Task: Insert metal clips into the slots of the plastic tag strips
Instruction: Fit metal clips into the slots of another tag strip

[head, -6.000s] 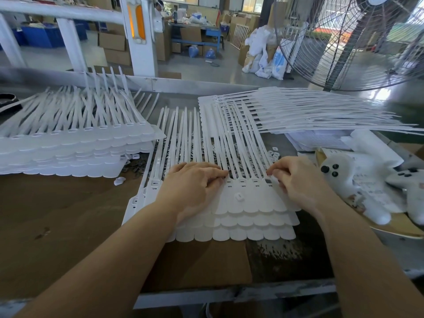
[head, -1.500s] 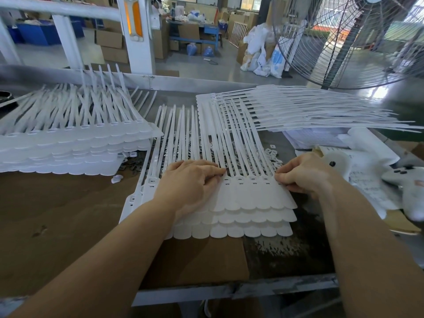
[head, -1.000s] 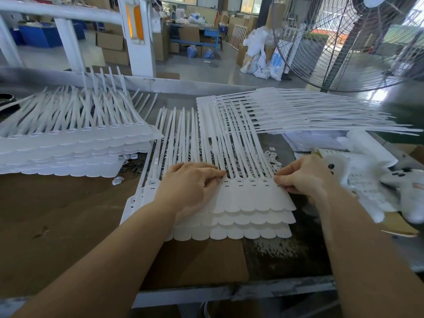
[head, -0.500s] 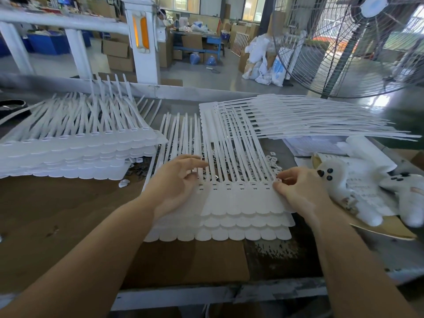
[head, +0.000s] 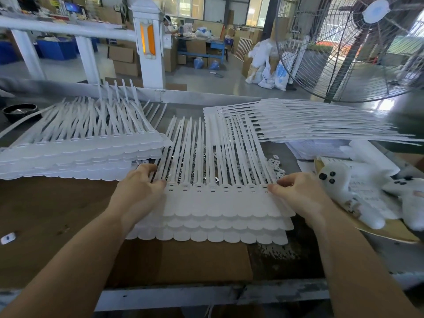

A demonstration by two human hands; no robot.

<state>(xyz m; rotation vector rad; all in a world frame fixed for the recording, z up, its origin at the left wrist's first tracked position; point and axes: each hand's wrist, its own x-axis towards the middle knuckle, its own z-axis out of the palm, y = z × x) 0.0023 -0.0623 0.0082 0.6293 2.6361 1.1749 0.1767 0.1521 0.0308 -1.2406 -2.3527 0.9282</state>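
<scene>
Where fans stand: cluttered cardboard-topped workbench (head: 57, 226)

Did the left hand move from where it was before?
Yes. The left hand slid left along the tag strips, from near their middle to their left end, toward the left stack.

White tag strips (head: 220, 203) on brown cardboard (head: 57, 216); white plush toy (head: 344, 189), black dots, perhaps eyes.

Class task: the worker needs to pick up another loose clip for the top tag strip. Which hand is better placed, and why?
Probably the right hand. It grips the right end of the top tag strip, and the loose clips lie just beyond its fingertips. The left hand holds the far left end.
</scene>
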